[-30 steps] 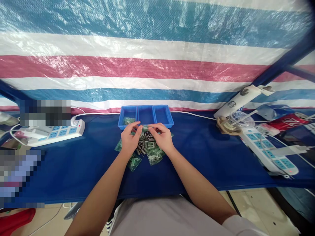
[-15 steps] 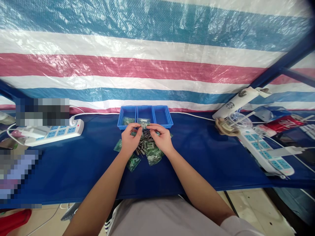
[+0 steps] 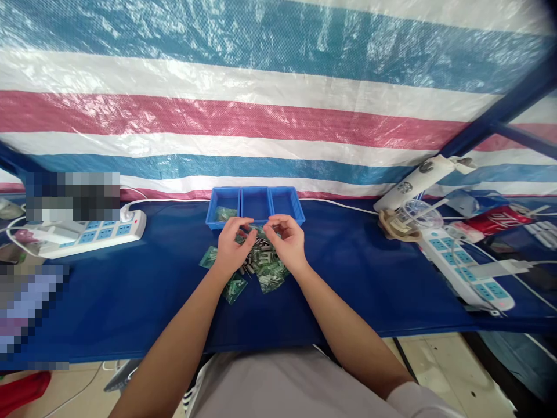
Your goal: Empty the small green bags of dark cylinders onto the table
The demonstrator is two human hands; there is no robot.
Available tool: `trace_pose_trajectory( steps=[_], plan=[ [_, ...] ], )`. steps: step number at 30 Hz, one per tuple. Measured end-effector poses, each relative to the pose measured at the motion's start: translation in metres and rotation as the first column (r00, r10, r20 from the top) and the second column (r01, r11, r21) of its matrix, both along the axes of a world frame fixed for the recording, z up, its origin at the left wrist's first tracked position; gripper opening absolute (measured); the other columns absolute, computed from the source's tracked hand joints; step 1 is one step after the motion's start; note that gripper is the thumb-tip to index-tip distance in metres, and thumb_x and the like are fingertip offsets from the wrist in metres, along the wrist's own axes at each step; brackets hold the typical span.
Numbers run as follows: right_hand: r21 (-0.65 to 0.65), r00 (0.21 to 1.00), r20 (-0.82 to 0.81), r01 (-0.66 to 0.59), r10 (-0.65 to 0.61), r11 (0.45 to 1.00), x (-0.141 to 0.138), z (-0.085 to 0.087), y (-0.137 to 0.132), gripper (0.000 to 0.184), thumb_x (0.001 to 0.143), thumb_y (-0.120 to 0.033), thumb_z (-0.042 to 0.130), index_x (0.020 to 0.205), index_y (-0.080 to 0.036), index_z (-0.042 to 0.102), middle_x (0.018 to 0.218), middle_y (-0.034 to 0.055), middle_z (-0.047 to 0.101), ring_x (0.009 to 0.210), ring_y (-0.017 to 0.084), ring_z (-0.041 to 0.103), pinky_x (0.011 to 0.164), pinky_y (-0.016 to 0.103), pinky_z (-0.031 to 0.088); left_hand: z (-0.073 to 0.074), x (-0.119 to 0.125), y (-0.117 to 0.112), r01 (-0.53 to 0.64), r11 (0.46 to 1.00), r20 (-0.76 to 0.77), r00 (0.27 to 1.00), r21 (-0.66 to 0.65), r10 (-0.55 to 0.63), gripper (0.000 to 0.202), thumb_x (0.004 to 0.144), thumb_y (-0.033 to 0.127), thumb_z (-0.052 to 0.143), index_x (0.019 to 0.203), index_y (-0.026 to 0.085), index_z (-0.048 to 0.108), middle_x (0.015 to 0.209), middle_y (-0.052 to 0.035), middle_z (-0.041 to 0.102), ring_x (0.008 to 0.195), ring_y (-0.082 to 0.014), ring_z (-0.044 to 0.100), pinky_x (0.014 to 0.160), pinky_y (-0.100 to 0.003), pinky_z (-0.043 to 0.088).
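My left hand [image 3: 234,244] and my right hand [image 3: 287,241] are over a pile of small metal pins [image 3: 249,266] and clear bags on the table. The fingers of both are curled, thumbs apart from forefingers, with a gap between the hands. I make out nothing held in either. Clear bags of small metallic parts [image 3: 270,274] lie under my right hand. Another bag [image 3: 235,288] lies in front of my left wrist, and one more [image 3: 209,256] to its left. Just behind my fingertips stands a blue three-compartment tray [image 3: 300,209], with a bag [image 3: 225,214] in its left compartment.
A white power strip [image 3: 138,227] is on the left of the blue table [image 3: 348,278]. To the right are another power strip [image 3: 467,273], a white tumbler [image 3: 413,183], a plastic cup [image 3: 421,213] and a red can [image 3: 496,220]. Striped sheeting [image 3: 278,122] hangs behind.
The small clear bag pinched between both hands has gone from the fingertips; where it went is hidden. The hands have drawn slightly apart, and their fingers have loosened.
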State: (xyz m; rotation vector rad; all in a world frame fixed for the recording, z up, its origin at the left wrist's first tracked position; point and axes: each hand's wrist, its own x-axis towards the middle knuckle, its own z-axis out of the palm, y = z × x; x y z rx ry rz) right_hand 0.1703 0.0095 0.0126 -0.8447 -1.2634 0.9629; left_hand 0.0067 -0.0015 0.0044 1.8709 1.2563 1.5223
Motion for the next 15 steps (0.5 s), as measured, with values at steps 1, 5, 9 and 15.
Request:
trace_pose_trajectory(
  steps=[1,5,9,15],
  plan=[
    [0.001,1.000,0.007,0.001,-0.001,1.000,0.0003,-0.0003,0.0002,0.024,0.084,-0.037,0.077,0.102,-0.024,0.067,0.087,0.0026,0.070,0.079,0.017,0.067,0.073,0.033,0.055,0.0012,0.0003,-0.0006,0.002,1.000,-0.029,1.000,0.018,-0.002,0.018,0.093,0.030,0.065,0.109,0.023,0.068,0.104,-0.0056,0.061,0.087,-0.0154,0.064,0.072,-0.028,0.056],
    [0.030,0.998,0.060,0.015,-0.017,0.999,0.0018,-0.0016,0.0006,0.021,0.086,-0.035,0.075,0.103,-0.024,0.069,0.091,0.0035,0.071,0.085,0.018,0.068,0.075,0.033,0.054,0.0043,0.0011,-0.0031,-0.065,0.995,-0.081,0.994,0.074,0.071,0.013,0.094,0.029,0.064,0.100,0.021,0.072,0.091,-0.0033,0.061,0.077,-0.0136,0.061,0.074,-0.029,0.055],
    [0.060,0.978,0.203,0.047,-0.059,0.997,0.0035,-0.0016,0.0002,0.019,0.088,-0.036,0.074,0.102,-0.025,0.070,0.096,0.0046,0.072,0.090,0.019,0.068,0.075,0.033,0.053,0.0045,0.0000,-0.0046,-0.126,0.991,-0.060,0.990,0.038,0.128,0.017,0.097,0.032,0.061,0.104,0.021,0.072,0.083,-0.0019,0.068,0.076,-0.0146,0.064,0.076,-0.030,0.055],
    [0.038,0.956,0.279,0.082,-0.090,0.996,0.0041,-0.0012,-0.0007,0.018,0.089,-0.038,0.071,0.099,-0.024,0.076,0.086,0.0035,0.069,0.072,0.016,0.062,0.063,0.030,0.053,0.0042,-0.0012,-0.0071,-0.125,0.991,0.025,0.992,-0.042,0.126,0.022,0.097,0.038,0.060,0.107,0.021,0.069,0.100,-0.0048,0.075,0.087,-0.0177,0.071,0.080,-0.029,0.057]
  ],
)
